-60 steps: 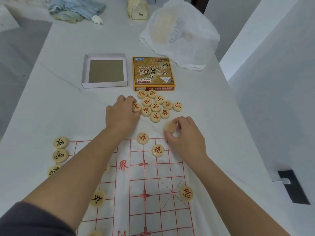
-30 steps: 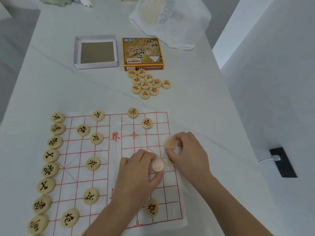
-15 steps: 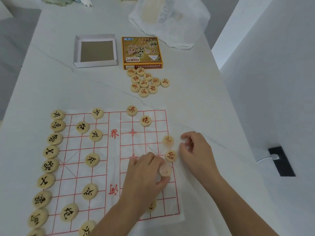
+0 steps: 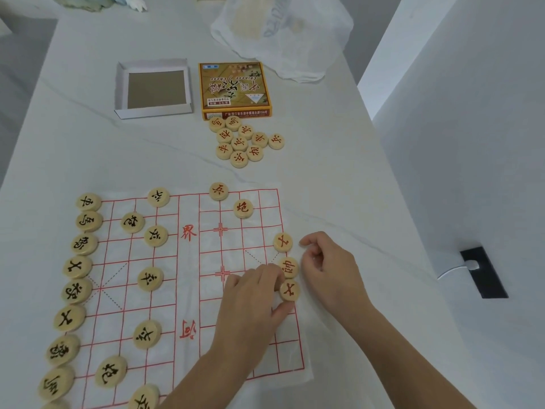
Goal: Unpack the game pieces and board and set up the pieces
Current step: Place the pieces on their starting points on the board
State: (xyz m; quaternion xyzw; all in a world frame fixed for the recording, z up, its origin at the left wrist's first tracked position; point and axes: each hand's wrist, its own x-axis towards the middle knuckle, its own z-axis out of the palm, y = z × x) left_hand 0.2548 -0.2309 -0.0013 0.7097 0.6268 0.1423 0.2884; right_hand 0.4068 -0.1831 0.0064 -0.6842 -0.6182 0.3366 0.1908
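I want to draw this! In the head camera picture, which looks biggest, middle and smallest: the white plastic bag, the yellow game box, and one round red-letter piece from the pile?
1. White plastic bag, biggest, though its top is cut off.
2. Yellow game box.
3. Round red-letter piece, clearly smallest.

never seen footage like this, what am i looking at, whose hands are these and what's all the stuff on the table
No machine here: a camera worn on a person's head looks down at their own two bare hands. On the white table lies a thin game board with red grid lines. Black-marked wooden discs line its left edge. The left hand is setting a red-marked disc on the right edge, under two others. The right hand hovers beside them, loosely curled, holding nothing visible. Further back sit a pile of red pieces, the yellow box lid, the empty box tray and a plastic bag.
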